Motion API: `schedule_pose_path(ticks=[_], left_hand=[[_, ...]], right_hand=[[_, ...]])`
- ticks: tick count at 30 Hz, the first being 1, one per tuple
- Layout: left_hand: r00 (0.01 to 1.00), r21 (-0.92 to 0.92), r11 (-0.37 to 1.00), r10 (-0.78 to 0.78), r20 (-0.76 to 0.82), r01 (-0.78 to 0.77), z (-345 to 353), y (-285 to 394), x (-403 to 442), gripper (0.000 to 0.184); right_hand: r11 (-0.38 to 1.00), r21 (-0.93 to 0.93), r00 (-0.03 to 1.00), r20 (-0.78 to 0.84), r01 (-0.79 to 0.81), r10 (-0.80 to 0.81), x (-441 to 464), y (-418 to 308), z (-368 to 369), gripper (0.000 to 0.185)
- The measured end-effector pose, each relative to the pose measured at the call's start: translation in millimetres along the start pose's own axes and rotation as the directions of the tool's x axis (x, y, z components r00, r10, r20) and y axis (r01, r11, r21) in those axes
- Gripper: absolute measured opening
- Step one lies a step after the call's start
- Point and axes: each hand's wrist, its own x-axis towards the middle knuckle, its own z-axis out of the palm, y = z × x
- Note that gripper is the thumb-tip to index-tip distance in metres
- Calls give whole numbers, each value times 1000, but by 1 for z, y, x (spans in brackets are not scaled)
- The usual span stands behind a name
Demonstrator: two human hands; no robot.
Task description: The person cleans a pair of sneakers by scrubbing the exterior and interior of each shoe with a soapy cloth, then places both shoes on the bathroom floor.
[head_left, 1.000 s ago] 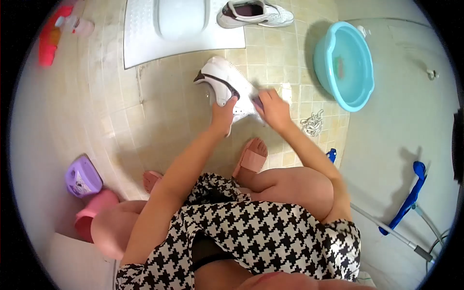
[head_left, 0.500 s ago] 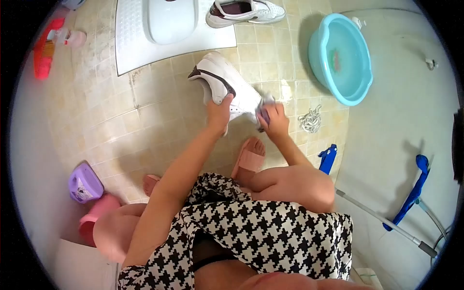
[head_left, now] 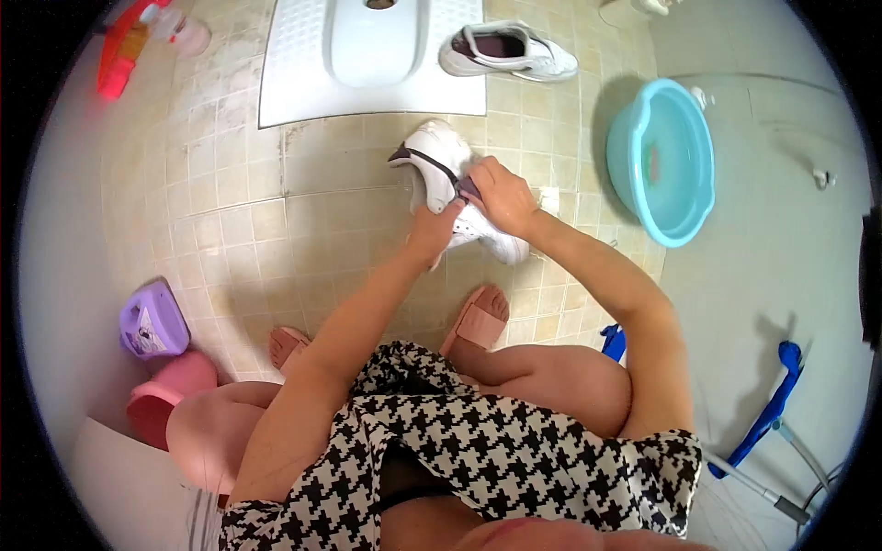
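A white shoe [head_left: 438, 147] with a dark stripe is held above the tiled floor, its heel pointing away and its toe towards the right. My left hand [head_left: 432, 234] grips the shoe at its opening, thumb on the upper. In my right hand [head_left: 503, 196] is a dark purple brush [head_left: 469, 189], pressed against the side of the shoe near the stripe; most of it is hidden by the fingers. A second white shoe [head_left: 542, 62] lies beyond, at the edge of the squat toilet [head_left: 299, 96].
On the right stands a light blue basin [head_left: 673, 165] with water. Purple bottle [head_left: 156, 321] and pink bucket [head_left: 184, 375] are at the left. A blue-headed mop [head_left: 772, 404] leans at the right wall. A clear bottle [head_left: 188, 33] lies at the upper left.
My right hand has moved with the brush from the toe of the shoe back to its side by the stripe. The view has shifted a little, and my right forearm now covers the laces.
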Motion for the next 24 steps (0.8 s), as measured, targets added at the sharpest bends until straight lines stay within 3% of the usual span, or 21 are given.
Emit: schedule_pose_path(ticks=[2,3,5,8,12,13,14,16,18,22,24], left_hand=[[1000,18,999,-29,-10,29,2,-12,9,33],[994,-139,987,88,63,-79,4,-5,2,35],[997,-70,995,73,26,-71,6,-1,-1,36],[998,42,998,50,29,-51,0,12,-8,37],[997,53,996,73,13,-74,1,11,-11,37],[998,77,995,56,-2,-56,2,11,-11,36],[999,91,995,43,-21,-41,3,12,-10,36],[998,-73,996,61,8,-60,6,-2,-1,33],[996,-194,977,90,8,-87,9,-4,-1,32],[982,-82,978,191,3,-190,9,-7,3,32],[988,-85,987,143,58,-138,8,-12,9,32]], right_hand=[[999,24,999,-16,29,-29,10,-2,-2,31],[998,22,997,-55,60,-58,18,0,2,32],[996,-4,977,-191,92,-91,45,7,18,30],[980,-123,970,-167,156,-175,94,4,27,29],[981,-183,995,-77,55,-70,137,-7,24,18],[982,-163,983,-139,95,-118,136,-3,29,20],[994,-62,995,-32,87,-89,129,3,28,22],[988,111,986,-142,103,-87,97,2,31,26],[972,139,976,-139,187,-168,63,-8,15,30],[969,148,976,-121,200,-183,50,-14,10,28],[970,86,961,-184,227,-208,82,-2,31,27]])
